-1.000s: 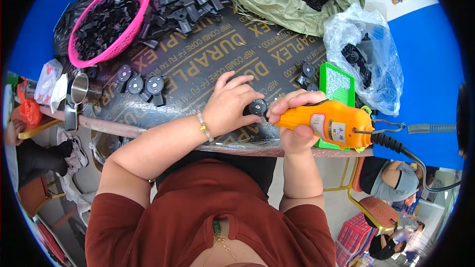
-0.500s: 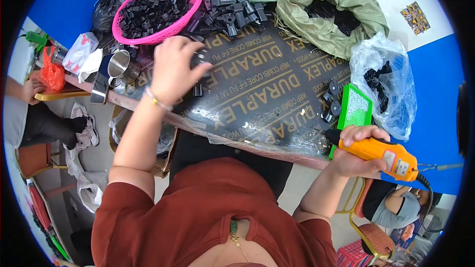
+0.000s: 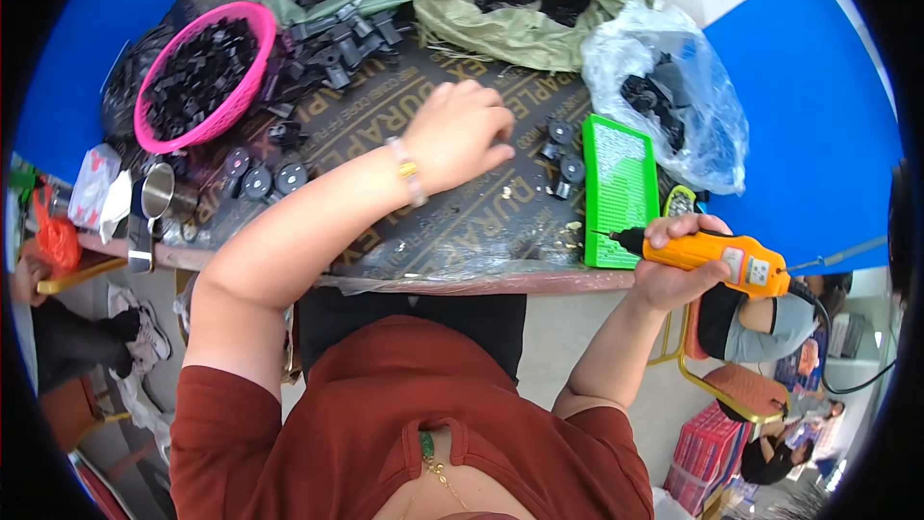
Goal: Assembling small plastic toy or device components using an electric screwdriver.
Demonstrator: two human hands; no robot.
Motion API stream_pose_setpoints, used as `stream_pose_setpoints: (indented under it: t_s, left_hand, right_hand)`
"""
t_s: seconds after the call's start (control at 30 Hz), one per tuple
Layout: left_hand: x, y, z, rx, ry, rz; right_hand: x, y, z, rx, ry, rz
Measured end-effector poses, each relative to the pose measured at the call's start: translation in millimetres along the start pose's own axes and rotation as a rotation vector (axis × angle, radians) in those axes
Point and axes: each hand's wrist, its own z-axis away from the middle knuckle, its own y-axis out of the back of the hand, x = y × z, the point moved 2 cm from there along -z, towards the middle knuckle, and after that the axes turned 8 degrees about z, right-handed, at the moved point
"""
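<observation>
My right hand (image 3: 681, 265) grips an orange electric screwdriver (image 3: 722, 260) by its body, black nose pointing left. Its bit reaches over the near end of a green tray (image 3: 589, 197), which holds many tiny silvery pieces at the far end. Over the middle of the table is my left hand (image 3: 462, 133), palm down, thumb apart from loosely bent fingers; I see nothing in it. To its right, beside the tray, lie black parts with round ends (image 3: 572, 169). More round-ended black parts (image 3: 257, 183) stand at the left of the table.
A pink basket (image 3: 269, 48) of black parts is at the far left, with loose black parts (image 3: 346, 43) beside it. Behind are green woven sacks (image 3: 443, 0) and a clear plastic bag (image 3: 717, 125). A metal cup (image 3: 157, 195) stands near the left edge. The screwdriver's cord (image 3: 826, 347) trails right.
My left hand has moved right, from near the pink basket to mid-table. The view has shifted, so the table's things appear further left. The screwdriver stays in my right hand, its bit now over the tray.
</observation>
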Motion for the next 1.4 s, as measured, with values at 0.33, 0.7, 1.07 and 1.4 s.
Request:
stream_pose_setpoints:
  t_s: [0.33, 0.7, 1.07, 1.4]
  left_hand:
    - [-22.1, -105.0, -101.0, -0.256, -0.111, 0.071]
    - [-0.7, -35.1, -35.3, -0.081, -0.138, 0.156]
    - [6.0, -25.1, 61.0, -0.151, 0.050, 0.186]
    - [-2.0, -27.4, 65.7, -0.024, 0.075, 0.232]
  right_hand:
    - [40.7, 54.7, -52.7, 0.131, 0.037, 0.160]
    - [100.0, 72.4, -79.2, 0.171, -0.012, 0.187]
    - [99.0, 67.6, -75.7, 0.099, 0.047, 0.210]
    - [100.0, 65.9, -73.3, 0.131, 0.023, 0.207]
